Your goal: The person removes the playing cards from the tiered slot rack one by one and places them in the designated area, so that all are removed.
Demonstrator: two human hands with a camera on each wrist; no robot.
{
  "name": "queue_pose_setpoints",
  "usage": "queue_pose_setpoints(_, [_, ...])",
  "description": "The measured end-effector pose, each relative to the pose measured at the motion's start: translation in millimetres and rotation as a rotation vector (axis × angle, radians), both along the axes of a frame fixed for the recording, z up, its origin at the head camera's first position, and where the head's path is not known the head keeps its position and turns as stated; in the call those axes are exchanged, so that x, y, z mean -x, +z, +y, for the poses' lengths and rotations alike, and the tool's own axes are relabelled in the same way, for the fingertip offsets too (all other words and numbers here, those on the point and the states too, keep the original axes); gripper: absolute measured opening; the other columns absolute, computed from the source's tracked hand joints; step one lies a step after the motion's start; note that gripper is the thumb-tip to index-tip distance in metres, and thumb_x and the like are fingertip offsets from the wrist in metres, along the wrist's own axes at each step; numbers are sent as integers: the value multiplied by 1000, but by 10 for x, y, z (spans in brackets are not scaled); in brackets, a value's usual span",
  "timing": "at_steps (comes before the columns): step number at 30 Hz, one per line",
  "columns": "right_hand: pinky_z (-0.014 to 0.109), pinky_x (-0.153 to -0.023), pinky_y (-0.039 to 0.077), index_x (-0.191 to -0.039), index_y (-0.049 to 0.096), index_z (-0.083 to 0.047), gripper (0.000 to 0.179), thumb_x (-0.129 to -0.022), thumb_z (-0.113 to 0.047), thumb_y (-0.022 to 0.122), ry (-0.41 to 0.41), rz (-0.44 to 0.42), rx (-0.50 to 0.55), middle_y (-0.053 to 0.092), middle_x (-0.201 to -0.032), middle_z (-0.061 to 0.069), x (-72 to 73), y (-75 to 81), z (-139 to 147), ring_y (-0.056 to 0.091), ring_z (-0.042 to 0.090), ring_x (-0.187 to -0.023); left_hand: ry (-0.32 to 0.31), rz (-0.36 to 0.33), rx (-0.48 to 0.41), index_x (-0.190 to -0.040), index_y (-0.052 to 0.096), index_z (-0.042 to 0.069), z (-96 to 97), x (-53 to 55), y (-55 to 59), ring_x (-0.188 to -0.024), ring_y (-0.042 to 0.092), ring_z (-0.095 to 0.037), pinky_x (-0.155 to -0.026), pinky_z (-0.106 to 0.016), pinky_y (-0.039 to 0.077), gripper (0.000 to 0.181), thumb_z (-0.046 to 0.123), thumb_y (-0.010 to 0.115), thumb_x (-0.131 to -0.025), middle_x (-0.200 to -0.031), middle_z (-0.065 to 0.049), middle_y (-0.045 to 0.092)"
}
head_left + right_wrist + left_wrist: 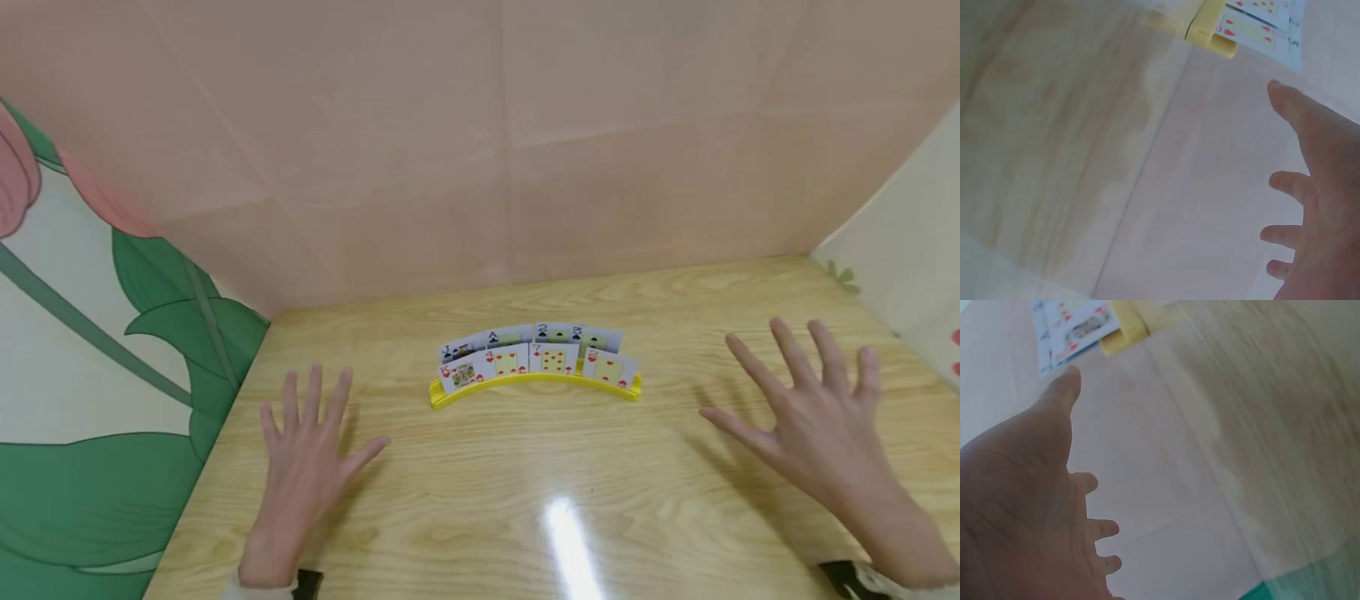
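Observation:
A curved yellow card holder [517,381] stands mid-table with playing cards in two rows. Its front row shows red cards: a king [463,375], a four [506,362], a seven [553,359] and, past a small gap, a two [611,369]. Black cards, among them a jack [452,349] and an ace [510,337], rise behind, partly covered. To the left of the holder, my left hand [303,467] is spread with straight fingers, holding nothing. My right hand [825,433], also spread and holding nothing, is off to the right. Both hands are apart from the holder.
The light wooden table [450,500] meets a pinkish covering [510,167] at its back edge. A wall painted with green leaves [90,492] borders the left side, and a pale wall [907,242] the right. Light glares off the tabletop near the front.

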State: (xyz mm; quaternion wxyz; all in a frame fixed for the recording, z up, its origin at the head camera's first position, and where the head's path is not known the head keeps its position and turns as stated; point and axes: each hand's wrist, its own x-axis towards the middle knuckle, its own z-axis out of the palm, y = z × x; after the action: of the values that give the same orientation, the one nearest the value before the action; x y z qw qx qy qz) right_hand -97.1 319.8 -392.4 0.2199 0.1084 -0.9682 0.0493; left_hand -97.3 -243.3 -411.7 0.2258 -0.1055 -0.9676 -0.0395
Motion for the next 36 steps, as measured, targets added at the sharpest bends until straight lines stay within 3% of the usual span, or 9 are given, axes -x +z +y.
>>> queue_pose_setpoints(4, [70,-111,-3,-154,39,-25,91,-78,-61,74,41,-2,55,26,-158,25,37,-1,-40,8,46,-148,-13,-137,-31,-157,32,17,76,53,26,-148,9,-45,-106,-76,10,96,72,60,-84,-163,-20,19])
queue_pose_setpoints(8, [72,-105,24,-145,51,-10,69,-86,-37,77,166,-55,209,46,-140,34,97,41,-119,36,56,-132,-55,-221,-51,-152,41,10,176,106,59,-147,12,-46,-108,-74,10,89,68,62,-86,-160,-22,23])
queue_pose_setpoints(10, [68,-93,39,-139,55,-5,59,-88,-28,76,212,-110,267,55,-132,32,126,95,-178,53,53,-115,-84,-237,-56,-149,44,8,226,134,72,-146,16,-46,-107,-73,13,85,64,64,-88,-158,-23,26])
queue_pose_setpoints(14, [53,-74,53,-132,60,-4,45,-93,-23,72,248,-188,273,67,-120,20,170,215,-326,67,37,-94,-139,-272,-104,-147,46,4,325,187,88,-143,26,-45,-108,-69,20,75,50,68,-91,-156,-24,31])
queue_pose_setpoints(19, [37,-63,54,-124,65,-5,34,-93,-17,72,310,-146,254,72,-111,10,217,321,-537,69,26,-87,-216,-387,-224,-144,47,0,464,247,127,-142,30,-42,-109,-64,28,65,35,69,-94,-157,-22,30])
queue_pose_setpoints(24, [46,-71,56,-116,69,-5,27,-89,-10,74,370,-111,271,72,-112,10,312,393,-719,69,31,-94,-276,-519,-322,-149,41,3,597,347,156,-145,28,-37,-110,-57,32,65,34,65,-98,-159,-19,27])
queue_pose_setpoints(30, [40,-67,56,-99,72,-6,16,-85,-5,77,413,-72,235,74,-95,3,439,376,-851,70,20,-84,-353,-578,-490,-145,47,2,757,512,100,-133,47,-29,-107,-45,42,58,26,67,-97,-149,-15,44])
queue_pose_setpoints(36, [32,-63,55,-88,67,-14,17,-83,-1,76,435,-96,242,68,-81,-8,499,303,-925,68,12,-78,-364,-605,-687,-139,54,1,847,614,-18,-120,56,-27,-100,-44,48,51,13,71,-93,-136,-14,55])
